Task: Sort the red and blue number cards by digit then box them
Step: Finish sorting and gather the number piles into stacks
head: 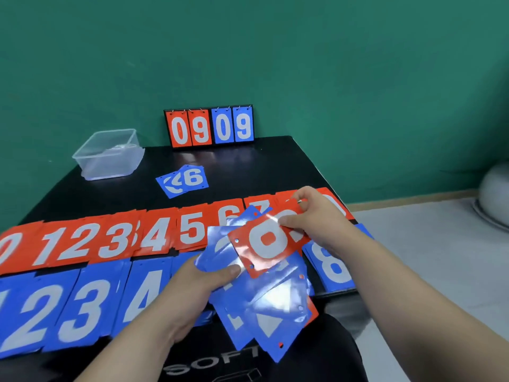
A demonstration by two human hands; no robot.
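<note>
Number cards, sorting in progress. The right hand (311,213) pinches one red number card (268,239) by its far edge between thumb and fingertips; its digit is partly covered and washed out by glare. The left hand (192,288) grips a loose fan of blue cards (264,307), thumb pressed on top. The red card lies across the upper part of the fan.

Both hands are well in front of the scoreboard (210,126), which stands at the far edge of the black table (248,161) and reads 09 in red and 09 in blue. Between scoreboard and hands runs a row of red piles (110,238) showing 0 to 7 from left to right; the right hand hides what follows. Nearer than that row, a row of blue piles (82,307) shows 2, 3 and 4, with a blue 8 pile (333,267) right of the hands. Just in front of the scoreboard lie a few loose blue cards (183,180), a 6 uppermost. Left of the scoreboard sits a clear plastic box (108,154), open-topped.
</note>
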